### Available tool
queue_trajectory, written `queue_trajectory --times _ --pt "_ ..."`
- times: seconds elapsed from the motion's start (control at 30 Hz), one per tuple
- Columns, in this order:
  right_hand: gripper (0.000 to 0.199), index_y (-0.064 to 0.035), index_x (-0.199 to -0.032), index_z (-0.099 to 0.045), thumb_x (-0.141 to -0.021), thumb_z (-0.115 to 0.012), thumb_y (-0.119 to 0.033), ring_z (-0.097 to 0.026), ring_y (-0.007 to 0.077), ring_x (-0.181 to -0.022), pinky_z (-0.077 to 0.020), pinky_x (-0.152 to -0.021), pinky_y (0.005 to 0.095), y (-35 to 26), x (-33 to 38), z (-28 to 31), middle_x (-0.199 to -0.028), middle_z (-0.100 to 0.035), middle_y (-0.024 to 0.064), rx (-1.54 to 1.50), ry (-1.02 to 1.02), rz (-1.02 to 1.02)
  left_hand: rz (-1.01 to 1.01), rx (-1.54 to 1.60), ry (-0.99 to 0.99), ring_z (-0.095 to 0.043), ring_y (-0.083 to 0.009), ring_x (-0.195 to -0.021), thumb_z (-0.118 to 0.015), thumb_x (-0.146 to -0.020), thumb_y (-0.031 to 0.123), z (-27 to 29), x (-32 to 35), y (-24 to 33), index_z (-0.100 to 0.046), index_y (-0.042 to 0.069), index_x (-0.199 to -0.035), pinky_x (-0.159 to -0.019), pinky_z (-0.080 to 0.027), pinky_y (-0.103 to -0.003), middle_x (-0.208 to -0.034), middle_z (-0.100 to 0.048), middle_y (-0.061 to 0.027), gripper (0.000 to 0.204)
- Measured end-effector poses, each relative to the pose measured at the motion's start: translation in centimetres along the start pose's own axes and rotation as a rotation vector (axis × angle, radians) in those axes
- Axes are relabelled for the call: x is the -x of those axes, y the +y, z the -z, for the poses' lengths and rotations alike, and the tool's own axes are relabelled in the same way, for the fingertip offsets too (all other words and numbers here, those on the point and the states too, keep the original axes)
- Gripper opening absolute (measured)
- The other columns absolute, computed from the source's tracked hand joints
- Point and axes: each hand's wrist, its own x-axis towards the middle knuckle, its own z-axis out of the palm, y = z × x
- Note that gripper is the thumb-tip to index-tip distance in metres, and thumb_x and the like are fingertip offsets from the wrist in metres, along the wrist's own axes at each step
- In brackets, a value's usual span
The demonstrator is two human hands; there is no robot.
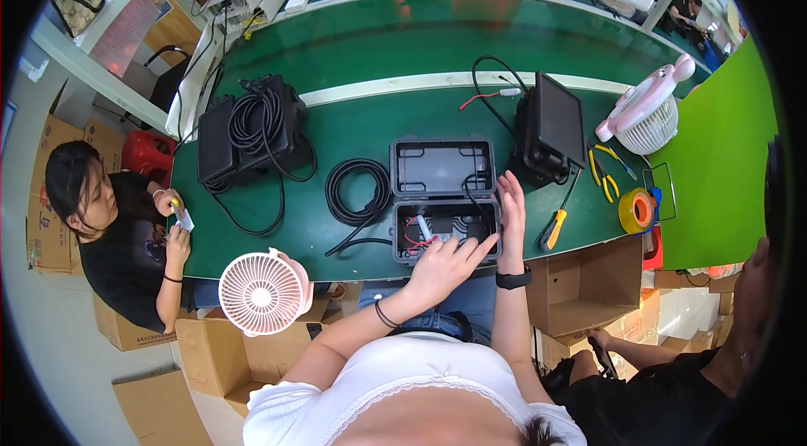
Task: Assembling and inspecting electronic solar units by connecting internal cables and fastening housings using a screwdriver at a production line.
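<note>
The open black case point(445, 202) sits at the near edge of the green worktop point(353, 126), lid hinged back flat away from the person, so the lower tray faces up for access. The left hand point(445, 261) lies over the tray's middle, fingers spread and flat, holding nothing, apparently pressing the red and black wiring point(414, 236) down into place. The right hand point(510, 211) rests along the case's right wall, fingers extended and loose, seemingly steadying the case; no grip is made. A black wristband point(513, 279) sits on that wrist.

A coiled black cable point(357, 191) lies just left of the case, its tail running toward the worktop edge. A yellow-handled screwdriver point(552, 229), yellow pliers point(602, 173) and a roll of yellow tape point(636, 211) lie right of the case, within reach. A second black unit point(551, 131) stands beyond.

The tray's contents under the left palm are hidden; the white part beside the wiring cannot be identified.
</note>
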Motion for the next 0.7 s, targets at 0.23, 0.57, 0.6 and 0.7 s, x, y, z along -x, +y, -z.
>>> queue_trajectory --times 0.23,0.57,0.6,0.7 --pt "0.059 -0.0030 -0.147 -0.042 -0.094 -0.065 -0.019 -0.050 0.0177 -0.125 -0.0405 -0.104 0.0302 0.1 -2.7 -1.2 -0.138 -0.053 0.0130 0.073 -0.050 -0.034 -0.053 0.030 -0.055 -0.054 -0.0128 -0.074 -0.060 -0.078 0.015 1.2 2.0 0.7 -0.050 0.019 -0.146 -0.064 -0.045 -0.026 -0.090 -0.055 0.0025 0.068" --pt "0.055 -0.0032 -0.143 -0.050 -0.091 -0.066 -0.010 -0.052 0.0188 -0.127 -0.0389 -0.108 0.0329 -4.4 -1.5 -2.3 -0.141 -0.055 0.0093 0.264 -0.225 0.121 -0.008 0.151 0.020 -0.059 -0.0121 -0.068 -0.060 -0.081 0.012 1.0 3.2 0.5 -0.050 0.026 -0.146 -0.061 -0.052 -0.026 -0.086 -0.059 0.0019 0.068" --pt "0.056 -0.0029 -0.142 -0.050 -0.090 -0.067 -0.010 -0.048 0.0221 -0.133 -0.0354 -0.111 0.0346 -4.9 -1.3 -2.5 -0.143 -0.053 0.0121 0.366 -0.225 0.244 -0.002 0.149 0.018 -0.060 -0.0122 -0.067 -0.061 -0.080 0.012 1.1 3.1 0.5 -0.050 0.026 -0.146 -0.060 -0.053 -0.027 -0.085 -0.060 0.0021 0.068" --pt "0.052 -0.0028 -0.137 -0.054 -0.088 -0.067 -0.012 -0.040 0.0288 -0.142 -0.0301 -0.115 0.0377 -6.4 0.3 -3.4 -0.148 -0.048 0.0162 0.420 -0.268 0.383 0.050 0.166 -0.020 -0.063 -0.0143 -0.067 -0.064 -0.079 0.014 1.7 0.8 -0.9 -0.059 0.025 -0.137 -0.058 -0.053 -0.028 -0.082 -0.061 -0.0001 0.060"
